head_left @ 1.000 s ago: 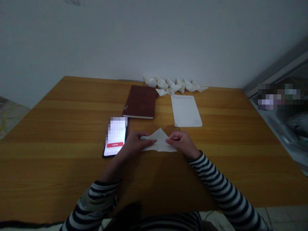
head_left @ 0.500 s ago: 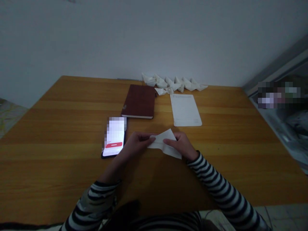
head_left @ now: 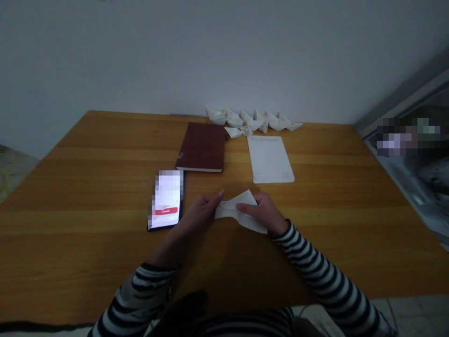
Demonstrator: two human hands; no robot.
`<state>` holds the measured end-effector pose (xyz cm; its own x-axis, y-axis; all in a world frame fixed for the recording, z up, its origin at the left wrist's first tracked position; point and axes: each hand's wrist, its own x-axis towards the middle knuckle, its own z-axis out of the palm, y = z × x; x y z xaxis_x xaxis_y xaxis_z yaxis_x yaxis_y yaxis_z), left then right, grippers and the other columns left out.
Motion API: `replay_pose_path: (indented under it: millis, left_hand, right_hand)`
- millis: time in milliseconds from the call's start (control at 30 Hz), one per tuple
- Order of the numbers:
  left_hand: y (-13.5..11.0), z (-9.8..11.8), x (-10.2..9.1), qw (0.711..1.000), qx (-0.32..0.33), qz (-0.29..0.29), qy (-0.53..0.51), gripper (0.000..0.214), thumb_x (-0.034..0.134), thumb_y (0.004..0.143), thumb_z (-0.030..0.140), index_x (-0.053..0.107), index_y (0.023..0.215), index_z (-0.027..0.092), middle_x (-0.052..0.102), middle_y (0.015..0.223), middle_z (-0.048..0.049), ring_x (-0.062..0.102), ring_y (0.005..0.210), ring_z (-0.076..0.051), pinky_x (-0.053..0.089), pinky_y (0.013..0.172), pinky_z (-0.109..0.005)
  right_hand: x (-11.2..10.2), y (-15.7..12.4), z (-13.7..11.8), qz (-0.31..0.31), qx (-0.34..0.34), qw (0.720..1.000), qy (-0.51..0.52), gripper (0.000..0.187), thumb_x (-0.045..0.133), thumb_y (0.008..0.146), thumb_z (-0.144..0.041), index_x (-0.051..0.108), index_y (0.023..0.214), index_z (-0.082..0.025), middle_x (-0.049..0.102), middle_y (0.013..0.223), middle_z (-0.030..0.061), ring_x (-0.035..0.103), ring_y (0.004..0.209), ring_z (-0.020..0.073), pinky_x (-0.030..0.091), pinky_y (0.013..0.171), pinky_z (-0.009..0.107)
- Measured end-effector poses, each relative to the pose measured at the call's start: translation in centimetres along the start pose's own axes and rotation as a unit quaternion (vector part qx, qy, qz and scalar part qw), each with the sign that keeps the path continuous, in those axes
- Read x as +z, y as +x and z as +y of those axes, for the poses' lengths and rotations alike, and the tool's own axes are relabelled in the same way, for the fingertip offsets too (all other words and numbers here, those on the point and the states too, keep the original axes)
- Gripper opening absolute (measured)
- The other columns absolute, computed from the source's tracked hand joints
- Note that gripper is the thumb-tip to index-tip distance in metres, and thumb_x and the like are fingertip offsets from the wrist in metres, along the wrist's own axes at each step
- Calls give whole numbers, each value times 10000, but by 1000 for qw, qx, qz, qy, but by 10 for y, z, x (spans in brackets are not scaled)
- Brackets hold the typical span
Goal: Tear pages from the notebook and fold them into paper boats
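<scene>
A small folded sheet of white paper [head_left: 231, 209] is held above the table, a pointed flap rising at its top. My right hand [head_left: 264, 211] grips its right side, thumb pressed flat on the front and fingers behind. At the left edge of the paper is my left hand [head_left: 202, 210]. Its thumb is raised along that edge, and its fingers are closed and partly hidden behind the thumb and the paper.
On the wooden table [head_left: 105, 187], a lit phone [head_left: 166, 199] lies left of my hands. Beyond are a dark red notebook [head_left: 201, 147] and a lined paper sheet [head_left: 270, 159]. Several folded paper boats [head_left: 245, 120] stand in a row by the wall [head_left: 210, 56].
My left thumb has lifted off the front of the paper and now points upward at its left edge. My right thumb has slid slightly left; its grip stays.
</scene>
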<state>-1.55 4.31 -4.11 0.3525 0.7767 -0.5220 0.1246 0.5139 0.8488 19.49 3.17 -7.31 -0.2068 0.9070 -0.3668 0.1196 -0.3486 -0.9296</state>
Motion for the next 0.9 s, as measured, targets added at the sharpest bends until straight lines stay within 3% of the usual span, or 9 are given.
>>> replay_pose_path:
  millis: [133, 333, 433, 533, 633, 733, 900]
  left_hand:
    - [3, -6, -5, 999, 18, -39, 34, 447, 722, 764, 568, 788, 816, 128, 726, 685, -51, 567, 542, -120, 408, 512, -213]
    - [3, -11, -3, 992, 63, -21, 108, 399, 673, 823, 508, 781, 801, 125, 723, 688, -54, 570, 559, -128, 382, 497, -214]
    - [2, -8, 0, 993, 78, 18, 81, 391, 707, 808, 471, 749, 1000, 134, 747, 747, -55, 620, 593, -146, 418, 512, -220]
    - [0, -2, -1, 988, 114, 99, 31, 563, 753, 782, 442, 591, 1254, 181, 711, 644, 12, 597, 509, -134, 386, 459, -200]
    - [-1, 1, -4, 978, 148, 147, 29, 447, 773, 768, 442, 629, 1105, 186, 725, 663, 6, 621, 539, -135, 408, 479, -197]
    - [-1, 2, -6, 970, 157, 171, 66, 334, 794, 739, 445, 715, 903, 166, 780, 813, -53, 692, 700, -174, 494, 591, -231]
    - [0, 1, -6, 969, 142, 188, 76, 316, 788, 744, 432, 791, 926, 173, 803, 906, -78, 725, 820, -221, 555, 702, -292]
  right_hand:
    - [-1, -1, -1, -2, -6, 1000, -24, 318, 790, 717, -457, 747, 751, -143, 658, 610, 0, 511, 479, 88, 362, 440, 203]
    - [-3, 1, 0, -35, -6, 999, -35, 349, 769, 742, -491, 729, 742, -144, 642, 608, -7, 498, 486, 90, 347, 435, 202]
    - [-4, 3, -3, -18, -50, 999, 7, 386, 757, 752, -528, 743, 883, -165, 724, 776, 27, 617, 624, 138, 458, 543, 234]
    - [-5, 4, -6, 49, -111, 991, 65, 435, 659, 839, -575, 726, 1081, -219, 752, 1051, 58, 689, 892, 192, 533, 766, 298]
    - [-8, 5, -4, 86, -124, 982, 109, 411, 590, 898, -569, 737, 1081, -232, 757, 1095, 59, 689, 974, 202, 523, 861, 324]
    - [-10, 7, 2, 72, -95, 986, 119, 361, 734, 799, -527, 769, 982, -217, 784, 933, 49, 704, 844, 203, 534, 785, 320]
    - [-12, 6, 6, 66, -91, 982, 154, 350, 684, 845, -533, 789, 925, -208, 789, 878, 54, 700, 774, 174, 532, 740, 299]
